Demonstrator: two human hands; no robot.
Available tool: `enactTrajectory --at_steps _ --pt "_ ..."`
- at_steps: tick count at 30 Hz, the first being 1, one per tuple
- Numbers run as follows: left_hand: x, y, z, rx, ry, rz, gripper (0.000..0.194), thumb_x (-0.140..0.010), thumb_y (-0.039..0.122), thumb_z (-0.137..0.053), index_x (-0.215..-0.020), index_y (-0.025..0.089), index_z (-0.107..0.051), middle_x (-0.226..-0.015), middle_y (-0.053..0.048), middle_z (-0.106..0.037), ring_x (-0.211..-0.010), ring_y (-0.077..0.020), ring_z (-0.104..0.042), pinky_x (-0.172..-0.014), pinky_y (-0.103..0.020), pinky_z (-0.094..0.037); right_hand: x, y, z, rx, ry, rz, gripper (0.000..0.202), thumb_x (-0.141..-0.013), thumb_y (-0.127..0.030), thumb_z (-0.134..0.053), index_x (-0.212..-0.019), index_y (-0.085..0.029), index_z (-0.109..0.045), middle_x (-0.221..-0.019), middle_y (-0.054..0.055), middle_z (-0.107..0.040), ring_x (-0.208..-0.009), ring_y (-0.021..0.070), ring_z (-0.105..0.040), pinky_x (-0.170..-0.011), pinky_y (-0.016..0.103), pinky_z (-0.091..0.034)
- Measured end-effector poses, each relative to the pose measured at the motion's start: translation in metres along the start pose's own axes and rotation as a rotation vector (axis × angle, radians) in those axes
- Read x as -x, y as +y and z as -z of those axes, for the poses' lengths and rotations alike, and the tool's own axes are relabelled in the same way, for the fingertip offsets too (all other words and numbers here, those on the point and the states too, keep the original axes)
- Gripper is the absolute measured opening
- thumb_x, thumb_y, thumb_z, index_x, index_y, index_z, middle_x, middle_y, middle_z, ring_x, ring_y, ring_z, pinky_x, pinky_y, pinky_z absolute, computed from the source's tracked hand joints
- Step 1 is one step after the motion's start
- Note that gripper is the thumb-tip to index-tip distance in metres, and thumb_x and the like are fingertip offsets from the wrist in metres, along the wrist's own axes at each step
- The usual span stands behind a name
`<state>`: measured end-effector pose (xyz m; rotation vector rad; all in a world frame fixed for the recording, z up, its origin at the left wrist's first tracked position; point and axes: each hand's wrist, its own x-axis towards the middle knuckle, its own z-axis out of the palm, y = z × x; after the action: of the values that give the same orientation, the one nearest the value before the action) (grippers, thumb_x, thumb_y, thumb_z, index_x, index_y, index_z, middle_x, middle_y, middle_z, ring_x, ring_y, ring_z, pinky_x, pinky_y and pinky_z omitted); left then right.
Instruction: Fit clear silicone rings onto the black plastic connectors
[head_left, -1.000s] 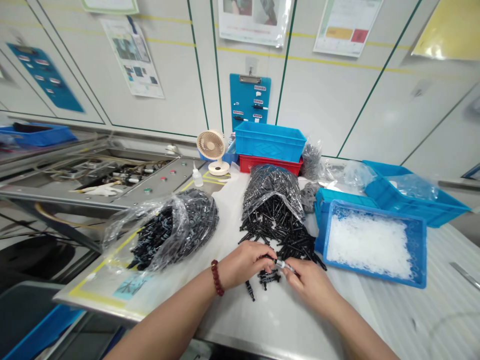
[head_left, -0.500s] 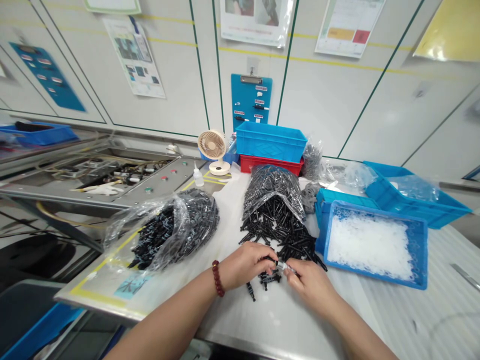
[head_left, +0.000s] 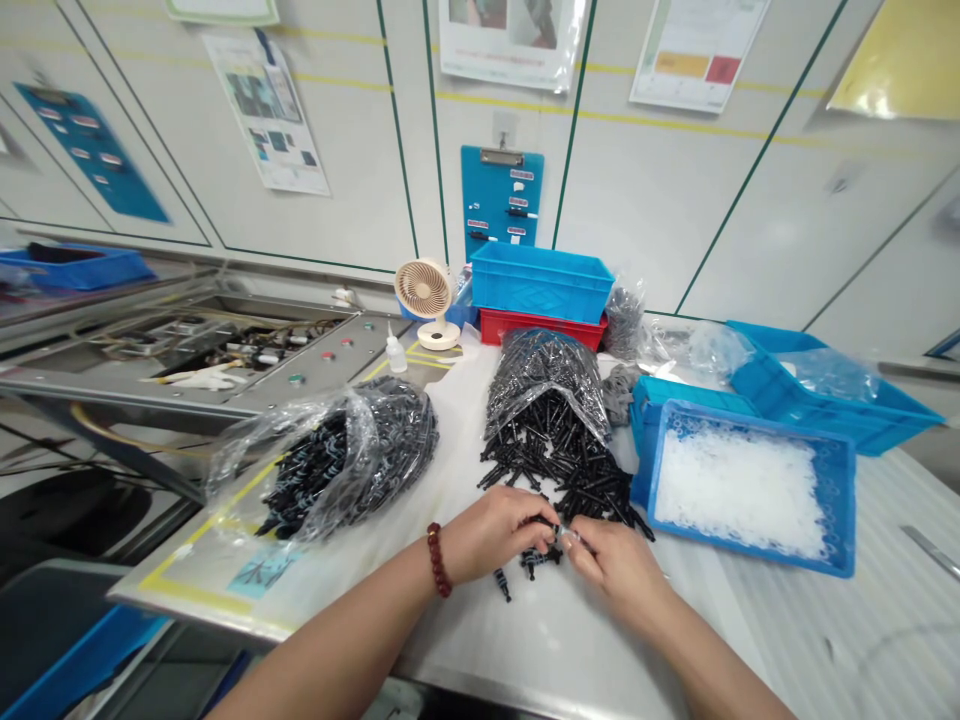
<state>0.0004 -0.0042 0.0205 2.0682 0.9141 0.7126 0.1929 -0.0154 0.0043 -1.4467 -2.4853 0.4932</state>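
My left hand (head_left: pixel 499 530), with a red bead bracelet (head_left: pixel 437 560) at its wrist, pinches a black rod part. Facing it, my right hand (head_left: pixel 619 560) is closed around a small whitish piece (head_left: pixel 568 534) that meets the rod's end; its exact shape is partly hidden by my fingers. Under and beside my left hand lie several black parts with grey rings (head_left: pixel 502 582). Just beyond both hands, black rods (head_left: pixel 551 430) spill from an open clear bag. At the right, a blue tray (head_left: pixel 846 500) holds many small translucent white rings (head_left: pixel 739 485).
Another clear bag of ringed black parts (head_left: pixel 352 450) lies at the left. Behind stand a small fan (head_left: pixel 425 295), a dropper bottle (head_left: pixel 396 352), and a blue bin (head_left: pixel 541 280) on a red bin (head_left: pixel 499 328). More blue bins (head_left: pixel 832 395) are at the back right.
My right hand has shifted slightly left, closer to my left hand, and less of the whitish piece shows between them. The other objects have not moved.
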Motion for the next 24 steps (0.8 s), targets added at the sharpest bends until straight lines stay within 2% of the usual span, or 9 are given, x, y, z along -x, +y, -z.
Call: enactTrajectory --at_steps 7,13,15,19,22,24 --pt "0.0 -0.001 -0.002 -0.049 0.002 0.005 0.012 -0.082 0.014 -0.054 -0.086 0.015 -0.065 -0.067 0.0 -0.069 -0.062 -0.0106 -0.064 -0.065 -0.017 -0.047 0.0 -0.004 -0.002 0.116 0.027 -0.115 0.028 -0.083 -0.034 -0.044 -0.059 -0.019 -0.049 -0.058 0.0 -0.058 -0.054 0.0126 -0.05 -0.05 0.026 -0.017" --pt "-0.001 -0.004 0.001 -0.078 0.03 0.076 0.013 -0.078 0.012 -0.055 -0.086 0.016 -0.064 -0.071 0.001 -0.067 -0.062 -0.0094 -0.06 -0.063 -0.017 -0.045 0.0 -0.003 0.004 0.148 0.041 -0.176 0.025 -0.081 -0.032 -0.045 -0.06 -0.02 -0.05 -0.059 0.0 -0.059 -0.054 0.0135 -0.05 -0.05 0.026 -0.018" --pt "0.0 -0.005 0.006 -0.116 0.037 0.068 0.014 -0.076 0.011 -0.055 -0.084 0.016 -0.065 -0.075 0.001 -0.066 -0.064 -0.0097 -0.059 -0.064 -0.017 -0.045 0.0 0.001 0.006 0.102 0.089 -0.168 0.024 -0.084 -0.031 -0.04 -0.065 -0.021 -0.05 -0.06 0.0 -0.059 -0.056 0.0142 -0.051 -0.051 0.025 -0.022" --pt "0.001 -0.01 0.014 -0.188 -0.039 -0.081 0.012 -0.078 0.015 -0.055 -0.079 0.016 -0.067 -0.084 -0.003 -0.064 -0.078 -0.0127 -0.057 -0.075 -0.021 -0.044 0.0 0.007 0.007 -0.015 0.235 -0.123 0.032 -0.091 -0.035 -0.027 -0.084 -0.02 -0.054 -0.071 0.003 -0.063 -0.065 0.0171 -0.056 -0.057 0.025 -0.034" --pt "-0.003 -0.018 0.012 -0.351 0.099 -0.041 0.015 -0.083 0.019 -0.052 -0.086 0.017 -0.066 -0.091 -0.006 -0.06 -0.087 -0.0163 -0.054 -0.081 -0.027 -0.043 0.0 0.01 0.005 -0.067 0.266 -0.103 0.035 -0.092 -0.039 -0.026 -0.1 -0.021 -0.055 -0.085 0.004 -0.066 -0.072 0.0188 -0.061 -0.06 0.027 -0.039" --pt "-0.008 -0.024 0.006 -0.512 0.129 -0.009 0.019 -0.084 0.016 -0.049 -0.093 0.018 -0.065 -0.09 -0.007 -0.059 -0.086 -0.0178 -0.052 -0.079 -0.029 -0.042 0.0 0.01 0.004 -0.074 0.257 -0.105 0.035 -0.092 -0.039 -0.027 -0.105 -0.022 -0.054 -0.088 0.004 -0.067 -0.074 0.0195 -0.062 -0.06 0.027 -0.04"
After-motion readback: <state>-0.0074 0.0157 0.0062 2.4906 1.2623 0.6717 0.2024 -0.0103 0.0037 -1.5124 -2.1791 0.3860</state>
